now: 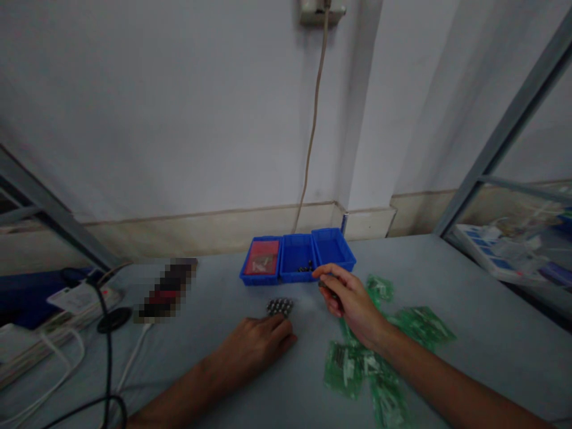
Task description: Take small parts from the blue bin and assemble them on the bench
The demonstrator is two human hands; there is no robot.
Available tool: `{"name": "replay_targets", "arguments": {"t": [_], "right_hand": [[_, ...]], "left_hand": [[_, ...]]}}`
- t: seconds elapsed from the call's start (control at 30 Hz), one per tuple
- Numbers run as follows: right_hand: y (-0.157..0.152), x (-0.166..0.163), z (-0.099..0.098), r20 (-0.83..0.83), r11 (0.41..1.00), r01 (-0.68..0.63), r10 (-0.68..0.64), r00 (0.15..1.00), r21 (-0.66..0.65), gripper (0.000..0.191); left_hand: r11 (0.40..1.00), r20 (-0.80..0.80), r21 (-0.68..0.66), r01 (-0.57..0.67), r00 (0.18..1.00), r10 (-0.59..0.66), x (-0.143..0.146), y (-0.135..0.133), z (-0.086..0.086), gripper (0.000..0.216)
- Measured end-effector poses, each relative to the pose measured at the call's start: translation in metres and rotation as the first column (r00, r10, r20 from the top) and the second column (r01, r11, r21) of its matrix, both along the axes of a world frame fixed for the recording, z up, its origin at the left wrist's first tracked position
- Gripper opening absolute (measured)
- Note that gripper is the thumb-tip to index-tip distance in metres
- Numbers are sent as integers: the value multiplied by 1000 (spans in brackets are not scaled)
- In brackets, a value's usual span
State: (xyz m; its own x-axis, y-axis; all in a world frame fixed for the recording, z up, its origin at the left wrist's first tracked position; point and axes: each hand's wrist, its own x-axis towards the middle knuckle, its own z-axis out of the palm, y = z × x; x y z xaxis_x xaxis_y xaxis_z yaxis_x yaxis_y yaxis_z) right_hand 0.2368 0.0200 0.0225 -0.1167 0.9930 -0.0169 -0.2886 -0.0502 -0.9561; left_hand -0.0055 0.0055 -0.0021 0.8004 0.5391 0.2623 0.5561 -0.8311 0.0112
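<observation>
My left hand (263,341) rests on the table with its fingers curled against the near edge of a cluster of small round metal pieces (279,307). Its fingertips are hidden. My right hand (351,301) is raised just in front of the blue trays, fingers closed around a small dark metal piece (328,288); its exact kind is too small to tell. Behind it, the middle blue tray (297,253) holds a few dark metal bits (306,268). Green-tinted plastic bags (343,366) with small parts inside lie under and around my right forearm.
The left blue tray (243,271) has a red card and a small bag in it; the right blue tray (333,244) adjoins the middle one. At left are a pixelated object (167,292), a power strip (84,307) and cables (108,357). A white wall stands behind the table.
</observation>
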Motion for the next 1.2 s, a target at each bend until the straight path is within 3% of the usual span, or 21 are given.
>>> {"name": "replay_targets", "arguments": {"t": [0.8, 1.2], "right_hand": [[1, 0, -2, 73, 994, 41, -49, 996, 103, 23], [-1, -1, 0, 63, 997, 31, -36, 997, 72, 24]], "left_hand": [[984, -69, 137, -115, 990, 125, -2, -3, 3, 28], [979, -94, 114, -169, 979, 180, -1, -4, 4, 28]]}}
